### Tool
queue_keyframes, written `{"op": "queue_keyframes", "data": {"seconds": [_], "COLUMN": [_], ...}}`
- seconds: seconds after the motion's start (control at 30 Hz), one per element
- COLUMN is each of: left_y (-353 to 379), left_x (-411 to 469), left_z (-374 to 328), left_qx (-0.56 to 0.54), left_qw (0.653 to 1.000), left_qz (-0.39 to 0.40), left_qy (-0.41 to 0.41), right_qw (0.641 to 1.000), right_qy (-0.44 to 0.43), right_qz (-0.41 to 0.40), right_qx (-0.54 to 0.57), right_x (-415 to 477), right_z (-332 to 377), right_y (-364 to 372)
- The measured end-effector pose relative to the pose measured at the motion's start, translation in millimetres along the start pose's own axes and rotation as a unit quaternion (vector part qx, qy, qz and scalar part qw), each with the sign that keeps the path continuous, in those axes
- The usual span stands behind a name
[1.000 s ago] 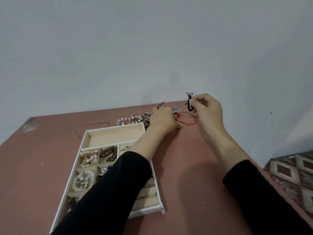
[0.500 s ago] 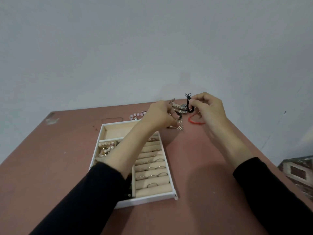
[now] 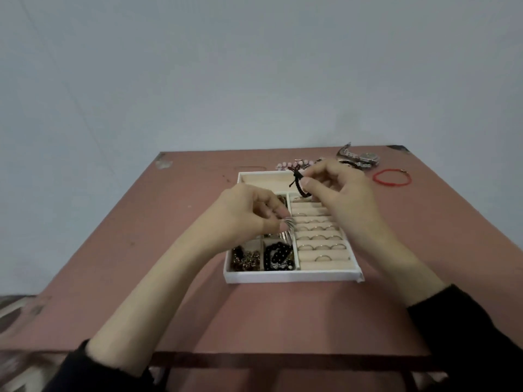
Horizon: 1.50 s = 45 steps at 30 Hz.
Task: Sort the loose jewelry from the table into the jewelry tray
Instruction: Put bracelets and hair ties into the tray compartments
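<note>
1. Head view, hazard: both hands are over the jewelry tray (image 3: 291, 277) with one piece each. Handling two pieces at once raises the chance that one lands in the wrong compartment.
2. Head view, hazard: the black cord bracelet (image 3: 298, 184) has loose knotted ends. These could snag a ring seated in the ring rolls (image 3: 319, 239) beneath it and pull it out.
3. Head view, hazard: the silver piece (image 3: 288, 226) is thin and hangs above the black beads (image 3: 278, 256). A slack pinch would likely drop it among them and tangle it.
4. Left hand (image 3: 249, 219): fingers (image 3: 283, 213) drawn narrow, pinching the silver piece at the tips. Its type is too blurred to tell.
5. Right hand (image 3: 342, 199): thumb and forefinger pinch the black cord bracelet above the far end of the ring rolls; the other fingers are curled.
6. Loose on the table (image 3: 169, 222) beyond the tray: a pink bead bracelet (image 3: 284, 165), a watch (image 3: 360, 158) and a red bracelet (image 3: 392, 176). Sorting is judged incomplete.
</note>
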<state>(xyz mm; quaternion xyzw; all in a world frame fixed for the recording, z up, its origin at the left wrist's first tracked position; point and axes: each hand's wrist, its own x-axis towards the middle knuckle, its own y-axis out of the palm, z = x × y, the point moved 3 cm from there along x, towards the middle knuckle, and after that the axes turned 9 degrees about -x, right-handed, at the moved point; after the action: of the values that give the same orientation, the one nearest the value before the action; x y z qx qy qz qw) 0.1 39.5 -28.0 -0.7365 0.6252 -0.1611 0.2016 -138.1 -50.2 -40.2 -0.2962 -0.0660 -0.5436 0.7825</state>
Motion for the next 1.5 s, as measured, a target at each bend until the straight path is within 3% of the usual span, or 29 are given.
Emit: {"op": "queue_keyframes", "data": {"seconds": [0.2,0.43,0.63,0.7,0.8,0.9,0.97,1.17,1.5], "left_y": [1.9,-1.6,-5.5,-15.5,-35.1,-45.8,-49.5,-57.7,-55.6], "left_x": [-12.3,-13.2,-11.8,-7.4,12.4,35.8,46.6,54.3,61.6], "left_z": [5.1,4.9,7.8,8.3,19.3,38.1,49.5,63.4,66.5], "left_qx": [0.062,0.125,0.086,0.032,-0.013,-0.056,-0.065,-0.061,-0.079], "left_qw": [0.997,0.991,0.995,0.999,0.988,0.954,0.937,0.929,0.928], "left_qz": [0.047,0.035,0.047,0.008,-0.140,-0.282,-0.326,-0.340,-0.341], "left_qy": [-0.013,0.014,0.018,0.030,0.061,0.087,0.105,0.128,0.124], "right_qw": [0.999,0.999,0.999,1.000,0.999,0.991,0.977,0.912,0.885], "right_qy": [-0.005,-0.005,-0.006,-0.007,-0.007,-0.043,-0.080,-0.162,-0.122], "right_qz": [0.000,-0.007,-0.006,0.003,0.030,0.072,0.118,0.273,0.317], "right_qx": [-0.034,-0.042,-0.036,-0.026,-0.024,-0.103,-0.161,-0.261,-0.318], "right_x": [-4.8,-4.7,-3.5,-1.1,12.5,39.8,56.6,71.0,83.3], "right_z": [-1.9,-2.1,-4.3,-3.2,1.1,7.4,10.4,-1.2,-10.0], "right_y": [1.6,2.1,0.2,-1.1,-0.6,8.8,22.8,57.6,62.4]}}
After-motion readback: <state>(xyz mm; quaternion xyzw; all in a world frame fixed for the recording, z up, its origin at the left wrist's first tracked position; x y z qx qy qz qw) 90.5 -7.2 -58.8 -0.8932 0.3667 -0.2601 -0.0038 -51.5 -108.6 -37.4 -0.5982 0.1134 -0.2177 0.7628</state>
